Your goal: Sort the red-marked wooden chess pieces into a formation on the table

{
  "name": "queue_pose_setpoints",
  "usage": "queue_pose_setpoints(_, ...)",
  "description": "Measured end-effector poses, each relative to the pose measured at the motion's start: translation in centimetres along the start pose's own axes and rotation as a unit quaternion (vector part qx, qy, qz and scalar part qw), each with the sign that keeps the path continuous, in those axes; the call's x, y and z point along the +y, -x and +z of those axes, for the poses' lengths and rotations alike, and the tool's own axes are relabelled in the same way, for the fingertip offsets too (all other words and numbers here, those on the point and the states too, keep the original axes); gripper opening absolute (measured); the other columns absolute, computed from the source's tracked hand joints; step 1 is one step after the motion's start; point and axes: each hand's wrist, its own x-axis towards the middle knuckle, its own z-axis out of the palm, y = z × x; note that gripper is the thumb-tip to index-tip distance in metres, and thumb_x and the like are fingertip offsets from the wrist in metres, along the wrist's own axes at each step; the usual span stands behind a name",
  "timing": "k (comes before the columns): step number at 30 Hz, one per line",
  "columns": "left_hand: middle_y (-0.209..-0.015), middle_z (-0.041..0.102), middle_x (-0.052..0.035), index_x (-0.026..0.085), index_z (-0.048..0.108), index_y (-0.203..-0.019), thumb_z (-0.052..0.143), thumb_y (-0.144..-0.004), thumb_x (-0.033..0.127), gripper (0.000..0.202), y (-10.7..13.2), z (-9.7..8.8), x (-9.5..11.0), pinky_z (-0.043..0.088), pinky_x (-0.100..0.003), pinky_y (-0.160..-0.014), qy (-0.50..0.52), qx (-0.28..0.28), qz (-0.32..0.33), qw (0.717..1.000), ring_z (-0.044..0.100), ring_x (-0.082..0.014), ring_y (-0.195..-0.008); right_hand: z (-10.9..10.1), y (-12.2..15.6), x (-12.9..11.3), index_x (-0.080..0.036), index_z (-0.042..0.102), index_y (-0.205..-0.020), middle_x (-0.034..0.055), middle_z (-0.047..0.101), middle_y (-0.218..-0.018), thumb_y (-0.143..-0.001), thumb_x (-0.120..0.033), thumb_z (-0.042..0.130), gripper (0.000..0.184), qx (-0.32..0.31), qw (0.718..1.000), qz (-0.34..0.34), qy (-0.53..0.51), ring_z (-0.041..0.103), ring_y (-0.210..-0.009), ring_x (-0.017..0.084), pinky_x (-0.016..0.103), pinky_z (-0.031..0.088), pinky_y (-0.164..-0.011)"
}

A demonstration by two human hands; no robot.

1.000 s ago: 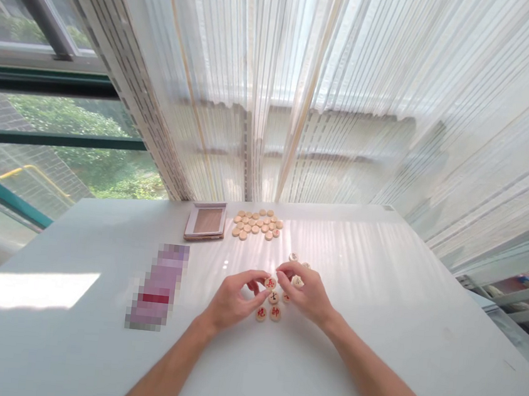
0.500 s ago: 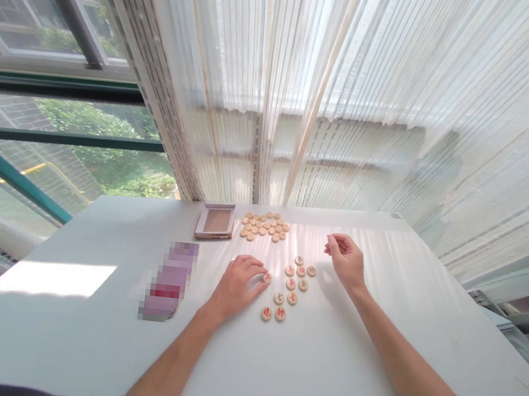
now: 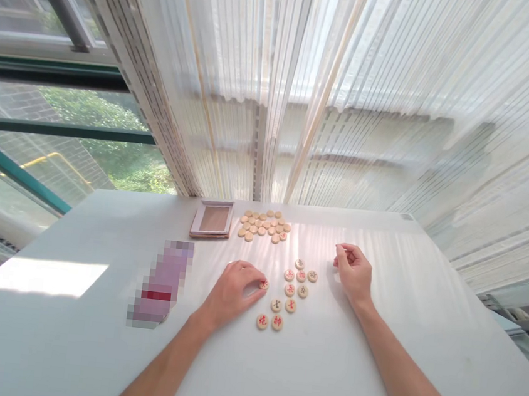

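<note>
My left hand (image 3: pixel 234 291) rests on the table, its thumb and fingertips closed around a red-lettered Chinese chess piece (image 3: pixel 263 284). Just right of it lie several round wooden pieces, face up, with red or dark characters; among them are a red piece (image 3: pixel 276 322) nearest me and a dark one (image 3: pixel 313 277) farthest right. Beyond that group is my right hand (image 3: pixel 354 271), held just over the tabletop with fingers curled and thumb pressed to the index finger. Whether anything is inside its curl is hidden.
Farther back, a cluster of mostly plain-topped pieces (image 3: pixel 261 230) lies beside a shallow open box (image 3: pixel 214 219). At left, a pixelated purple object (image 3: pixel 161 285) lies on the white table (image 3: pixel 322 368). Striped sheer curtains (image 3: pixel 232 144) hang behind the table's far edge.
My right hand has moved a little to the right, away from the face-up pieces. My left hand's fingers have closed in on the red-lettered piece. The view has shifted slightly.
</note>
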Motion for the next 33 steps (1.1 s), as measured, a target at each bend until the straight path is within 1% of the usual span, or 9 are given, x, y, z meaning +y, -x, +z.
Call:
queue_pose_setpoints(5,-0.097,0.074,0.0011,0.027,0.068,-0.097,0.067,-0.088,0.019,0.012,-0.9,-0.1,0.1,0.047,-0.039,-0.091,0.011,-0.01,-0.004,1.0,0.063,-0.0202,-0.096,0.1,0.1,-0.3,-0.02,0.064,-0.091,-0.0023,0.059,-0.062,-0.088,-0.047,0.065,0.027,-0.019,1.0,0.0,0.008,0.059,-0.058,0.015,0.026,0.05,-0.058)
queue_pose_setpoints(8,-0.098,0.075,-0.0003,0.026,0.068,-0.095,0.066,-0.089,0.021,0.008,-2.6,-0.1,0.1,0.048,-0.039,-0.089,0.014,-0.023,-0.002,1.0,0.064,-0.0212,-0.095,0.1,0.1,-0.4,-0.019,0.064,-0.091,-0.0017,0.059,-0.063,-0.089,-0.047,0.064,0.028,-0.026,1.0,0.003,0.011,0.06,-0.058,0.015,0.026,0.05,-0.058)
queue_pose_setpoints(10,-0.102,0.075,-0.0018,0.025,0.069,-0.095,0.065,-0.09,0.023,0.006,-4.2,0.1,0.1,0.049,-0.04,-0.09,0.021,-0.017,0.005,1.0,0.065,-0.0222,-0.097,0.1,0.1,-0.4,-0.019,0.064,-0.092,-0.0015,0.06,-0.063,-0.089,-0.047,0.064,0.028,-0.029,1.0,0.004,0.011,0.06,-0.058,0.016,0.027,0.05,-0.058)
queue_pose_setpoints(13,-0.102,0.076,-0.0022,0.024,0.069,-0.093,0.064,-0.091,0.025,0.005,-6.3,0.9,0.1,0.051,-0.04,-0.089,0.035,0.002,0.024,0.999,0.066,-0.0222,-0.096,0.1,0.1,-0.5,-0.019,0.064,-0.093,-0.0013,0.06,-0.063,-0.088,-0.049,0.064,0.03,-0.031,0.999,0.005,0.012,0.06,-0.059,0.016,0.028,0.05,-0.059)
queue_pose_setpoints(16,-0.1,0.076,-0.0025,0.024,0.07,-0.095,0.065,-0.091,0.027,0.007,-7.5,2.0,-0.1,0.052,-0.039,-0.086,0.042,0.004,0.033,0.999,0.067,-0.0219,-0.092,0.0,0.1,-0.7,-0.019,0.064,-0.093,-0.0012,0.059,-0.062,-0.088,-0.05,0.064,0.032,-0.033,0.999,0.007,0.012,0.06,-0.058,0.017,0.028,0.05,-0.058)
queue_pose_setpoints(18,-0.098,0.077,-0.0033,0.024,0.071,-0.097,0.066,-0.091,0.028,0.008,-7.7,2.6,-0.3,0.052,-0.039,-0.086,0.046,0.003,0.037,0.998,0.067,-0.0221,-0.092,0.0,0.1,-0.7,-0.019,0.064,-0.092,-0.0014,0.058,-0.061,-0.088,-0.05,0.063,0.031,-0.036,0.999,0.009,0.012,0.06,-0.058,0.017,0.028,0.05,-0.057)
queue_pose_setpoints(21,-0.102,0.077,-0.003,0.025,0.072,-0.099,0.066,-0.091,0.025,0.01,-7.4,3.2,-0.6,0.051,-0.04,-0.089,0.049,0.004,0.038,0.998,0.066,-0.0217,-0.096,0.0,0.1,-0.8,-0.019,0.063,-0.092,-0.0017,0.058,-0.062,-0.088,-0.048,0.063,0.029,-0.042,0.999,0.012,0.012,0.059,-0.058,0.016,0.028,0.05,-0.058)
queue_pose_setpoints(28,-0.111,0.076,-0.0019,0.026,0.072,-0.104,0.063,-0.095,0.023,0.014,-7.0,3.5,-1.0,0.048,-0.04,-0.093,0.028,0.003,0.071,0.997,0.066,-0.0206,-0.102,0.0,0.2,-0.7,-0.02,0.063,-0.091,-0.0025,0.057,-0.062,-0.089,-0.046,0.063,0.026,-0.058,0.998,0.015,0.014,0.058,-0.057,0.015,0.027,0.049,-0.058)
queue_pose_setpoints(33,-0.108,0.076,-0.003,0.026,0.073,-0.105,0.06,-0.097,0.024,0.016,-7.0,3.6,-1.0,0.049,-0.039,-0.091,0.016,0.003,0.081,0.997,0.066,-0.0204,-0.1,0.0,0.3,-0.9,-0.02,0.064,-0.09,-0.0018,0.057,-0.062,-0.09,-0.046,0.063,0.026,-0.066,0.997,0.016,0.022,0.058,-0.057,0.016,0.027,0.049,-0.058)
